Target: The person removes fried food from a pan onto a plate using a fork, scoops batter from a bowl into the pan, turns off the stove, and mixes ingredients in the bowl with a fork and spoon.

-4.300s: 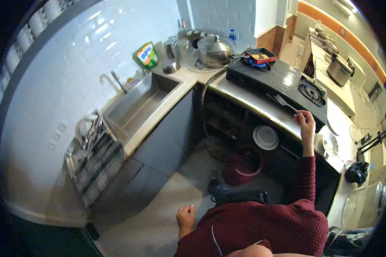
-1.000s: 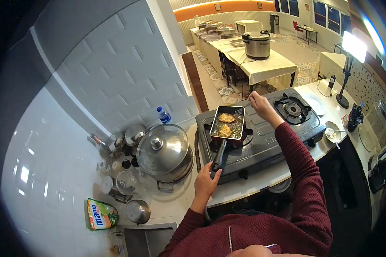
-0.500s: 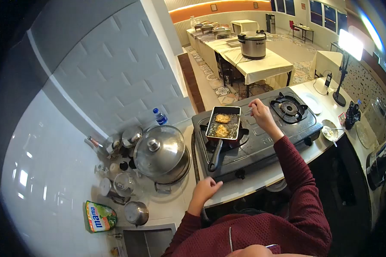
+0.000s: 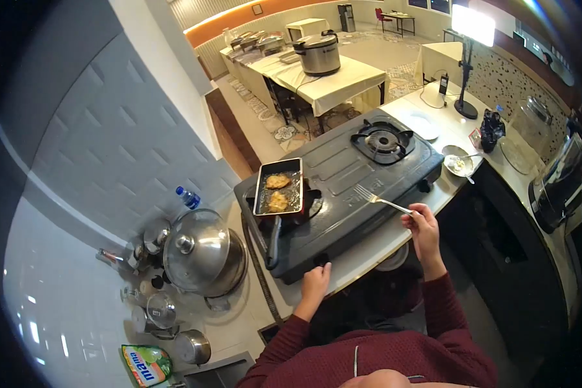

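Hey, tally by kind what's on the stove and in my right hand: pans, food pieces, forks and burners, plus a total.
Pan: 1
Food pieces in the pan: 2
Fork in your right hand: 1
Burners, one mostly hidden under the pan: 2
Total: 6

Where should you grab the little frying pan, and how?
Best by its long dark handle, I think, coming from the person's side. The handle points that way, away from the two browned pieces in the pan; the left hand is nearest.
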### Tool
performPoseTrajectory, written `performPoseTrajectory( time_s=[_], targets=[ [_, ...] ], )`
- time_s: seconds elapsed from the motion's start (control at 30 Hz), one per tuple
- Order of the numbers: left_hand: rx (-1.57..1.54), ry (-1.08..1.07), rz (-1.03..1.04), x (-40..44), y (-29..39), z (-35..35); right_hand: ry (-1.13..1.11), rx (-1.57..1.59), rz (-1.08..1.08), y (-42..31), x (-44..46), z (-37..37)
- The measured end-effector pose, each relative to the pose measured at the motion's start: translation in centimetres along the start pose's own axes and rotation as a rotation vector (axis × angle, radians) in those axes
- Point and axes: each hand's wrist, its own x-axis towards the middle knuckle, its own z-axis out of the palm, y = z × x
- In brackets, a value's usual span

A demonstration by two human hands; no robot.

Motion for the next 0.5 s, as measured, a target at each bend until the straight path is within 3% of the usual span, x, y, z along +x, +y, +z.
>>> performPoseTrajectory(
  time_s=[0.03,0.13,0.27,0.33,0.43,0.47,0.5],
  targets=[
    [0.161,0.021,0.022,0.2,0.5,-0.5,0.034,0.004,-0.009,-1.3,-0.7,-1.7],
    [0.168,-0.109,-0.179,0.6,0.6,-0.3,0.074,0.005,-0.064,-4.6,-2.5,-8.5],
    [0.336,0.026,-0.220,1.6,-1.2,2.1,0.239,-0.024,-0.111,-10.3,-6.3,-18.4],
    [0.707,0.060,-0.124,-0.1,4.9,1.0,0.294,-0.045,-0.121,-12.9,-8.3,-24.8],
    [1.014,0.056,-0.235,-0.3,8.2,2.7,0.347,-0.050,-0.097,-15.7,-11.4,-34.8],
    [1.193,-0.045,-0.296,1.7,4.3,3.3,0.364,-0.061,-0.075,-16.6,-12.5,-37.9],
    [1.178,-0.015,-0.307,-0.1,7.9,4.7,0.385,-0.071,-0.055,-17.6,-13.5,-40.6]
  ],
)
